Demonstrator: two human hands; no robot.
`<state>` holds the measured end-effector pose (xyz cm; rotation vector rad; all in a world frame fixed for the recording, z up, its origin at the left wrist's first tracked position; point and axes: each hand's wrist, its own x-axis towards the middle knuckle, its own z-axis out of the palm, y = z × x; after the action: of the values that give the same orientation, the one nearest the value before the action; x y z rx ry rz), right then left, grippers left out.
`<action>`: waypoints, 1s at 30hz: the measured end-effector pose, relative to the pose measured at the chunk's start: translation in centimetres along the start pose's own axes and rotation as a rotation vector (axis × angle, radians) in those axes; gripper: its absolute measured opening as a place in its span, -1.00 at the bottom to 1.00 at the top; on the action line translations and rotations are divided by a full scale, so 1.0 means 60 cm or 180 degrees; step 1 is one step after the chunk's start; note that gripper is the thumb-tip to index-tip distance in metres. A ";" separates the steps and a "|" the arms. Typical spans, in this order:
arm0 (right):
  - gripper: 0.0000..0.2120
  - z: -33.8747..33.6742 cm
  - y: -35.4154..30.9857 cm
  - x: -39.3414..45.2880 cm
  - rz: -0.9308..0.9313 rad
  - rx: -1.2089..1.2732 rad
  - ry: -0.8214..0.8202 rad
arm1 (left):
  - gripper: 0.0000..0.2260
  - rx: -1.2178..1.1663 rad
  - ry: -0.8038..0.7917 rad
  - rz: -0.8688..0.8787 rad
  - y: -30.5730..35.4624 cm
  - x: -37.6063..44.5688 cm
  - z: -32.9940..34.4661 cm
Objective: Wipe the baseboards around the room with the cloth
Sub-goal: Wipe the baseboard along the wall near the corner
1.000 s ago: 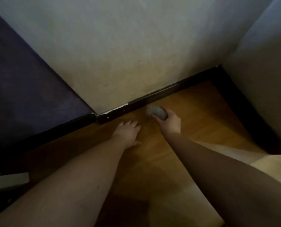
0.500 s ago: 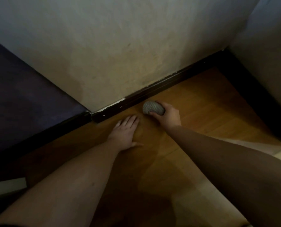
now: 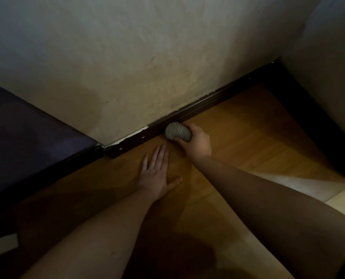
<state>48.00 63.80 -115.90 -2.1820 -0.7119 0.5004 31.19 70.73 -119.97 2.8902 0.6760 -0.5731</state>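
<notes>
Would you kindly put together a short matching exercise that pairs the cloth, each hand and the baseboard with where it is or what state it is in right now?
Things:
1. cloth
2. left hand
3. right hand
4. baseboard

States:
A. flat on the wooden floor, fingers straight
B. dark strip along the foot of the wall
C. balled up, pressed against the baseboard
D. gripping the cloth

Pairs: 1-C, 2-A, 3-D, 4-B
</notes>
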 end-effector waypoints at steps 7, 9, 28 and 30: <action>-0.55 -0.026 0.024 0.026 -0.0151 -0.0021 -0.0237 | -0.06 -0.0016 0.0141 0.0025 -0.001 0.001 0.007; -0.55 -0.048 0.039 0.038 0.0033 0.0008 -0.0077 | -0.04 0.0014 0.0028 0.0015 0.003 0.006 0.001; -0.49 -0.157 0.111 0.088 0.0727 0.0251 0.0958 | 0.00 0.0257 -0.0133 0.0020 0.014 0.014 -0.017; -0.51 -0.129 0.089 0.053 0.0365 0.0308 0.0570 | -0.01 0.0285 -0.0082 0.0032 0.014 0.012 -0.016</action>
<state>56.45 58.61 -115.59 -2.1522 -0.4591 0.3831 32.46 70.48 -119.35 2.9609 0.6481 -0.6545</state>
